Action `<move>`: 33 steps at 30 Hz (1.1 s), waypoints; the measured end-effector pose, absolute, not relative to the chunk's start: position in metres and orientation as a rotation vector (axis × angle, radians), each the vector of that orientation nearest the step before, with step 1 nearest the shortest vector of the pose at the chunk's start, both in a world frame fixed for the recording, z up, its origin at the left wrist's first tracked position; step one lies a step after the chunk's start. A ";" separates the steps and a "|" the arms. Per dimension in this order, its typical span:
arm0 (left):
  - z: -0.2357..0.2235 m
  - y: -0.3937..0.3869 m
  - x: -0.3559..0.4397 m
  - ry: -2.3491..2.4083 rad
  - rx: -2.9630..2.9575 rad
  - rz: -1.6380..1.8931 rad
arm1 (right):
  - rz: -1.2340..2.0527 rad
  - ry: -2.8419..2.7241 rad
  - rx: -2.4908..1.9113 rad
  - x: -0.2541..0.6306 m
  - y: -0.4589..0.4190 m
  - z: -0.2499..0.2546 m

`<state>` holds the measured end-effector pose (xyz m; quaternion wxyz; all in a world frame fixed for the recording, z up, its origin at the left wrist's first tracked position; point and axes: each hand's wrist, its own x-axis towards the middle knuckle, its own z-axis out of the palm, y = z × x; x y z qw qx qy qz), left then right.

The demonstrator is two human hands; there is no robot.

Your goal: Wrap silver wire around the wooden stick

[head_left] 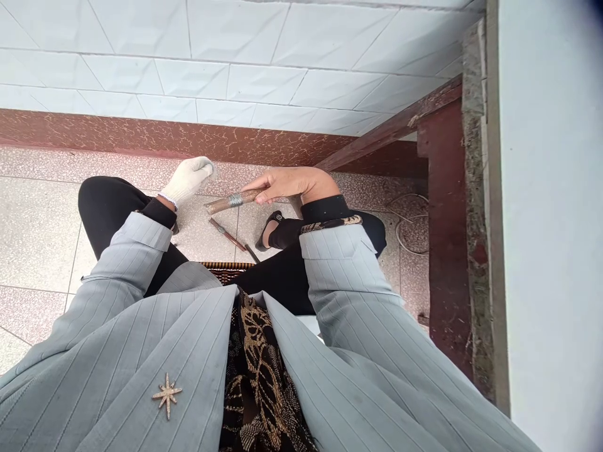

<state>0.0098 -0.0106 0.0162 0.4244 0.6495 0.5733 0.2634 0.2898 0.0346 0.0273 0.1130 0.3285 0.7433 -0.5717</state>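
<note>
Bare right hand [288, 183] and gloved left hand [187, 178] of a seated person, viewed from above, with clock directions taken from the wire binding [235, 199] on the brown rod [220, 205]. The right grip is clamped on this rod, held above the floor [113, 216] between the knees, its free end pointing between 8 and 9 o'clock. The left hand, at 10 o'clock, is apart from the rod; its grip is together, fingers curled in, though whether anything fine is pinched there cannot be told. A second rod [232, 238], reddish and thinner, lies at 6 o'clock, and a dark rod [252, 253] at 5 o'clock, just beside its lower end. A looped cable [400, 238] rests at 3 o'clock; the tiled wall [264, 81] stands at 12 o'clock
</note>
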 end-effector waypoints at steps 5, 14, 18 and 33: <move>0.009 -0.010 0.015 1.392 1.580 0.616 | -1.939 2.375 1.238 0.289 0.023 0.043; 0.010 -0.021 0.024 1.060 1.735 0.376 | -1.613 2.423 2.183 0.287 0.040 0.011; 0.009 -0.020 0.021 1.038 1.823 0.392 | -1.071 2.374 1.982 0.284 0.040 0.005; 0.015 -0.012 0.011 1.398 1.631 0.600 | -1.613 2.166 0.943 0.287 0.034 0.026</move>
